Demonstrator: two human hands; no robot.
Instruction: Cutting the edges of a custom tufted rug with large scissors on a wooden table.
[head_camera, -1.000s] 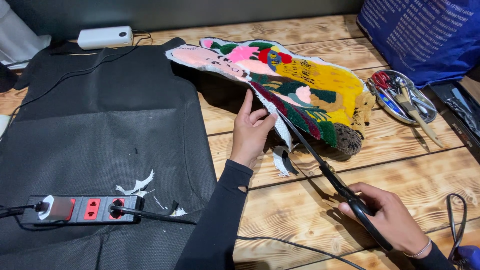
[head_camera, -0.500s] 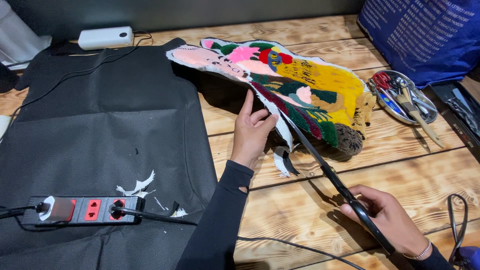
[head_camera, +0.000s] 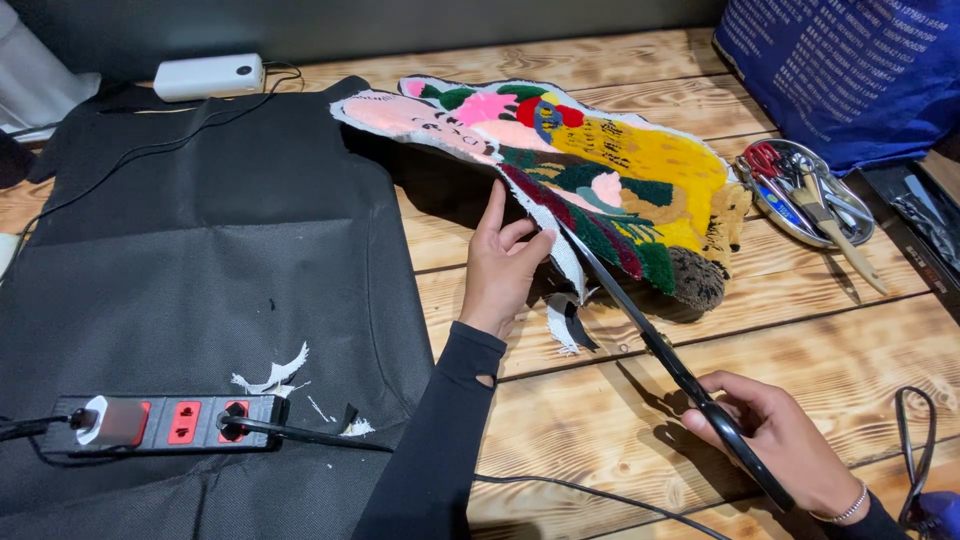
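A colourful tufted rug piece (head_camera: 600, 170) with a white backing edge lies on the wooden table (head_camera: 620, 60), its near edge lifted. My left hand (head_camera: 505, 265) grips that near edge and holds it up. My right hand (head_camera: 780, 440) grips the black handles of long scissors (head_camera: 650, 340). The blades point up-left along the white border beside my left thumb. A trimmed white strip (head_camera: 565, 325) hangs below the rug edge.
A black fabric sheet (head_camera: 200, 260) covers the left side, with a power strip (head_camera: 160, 422) and white scraps (head_camera: 275, 375) on it. A white box (head_camera: 208, 76) sits at the back left. A metal tray of tools (head_camera: 805, 185) and a blue bag (head_camera: 850, 70) are at right.
The scissors and my right hand have shifted slightly down and right along the rug's border. My left hand keeps the same hold on the edge.
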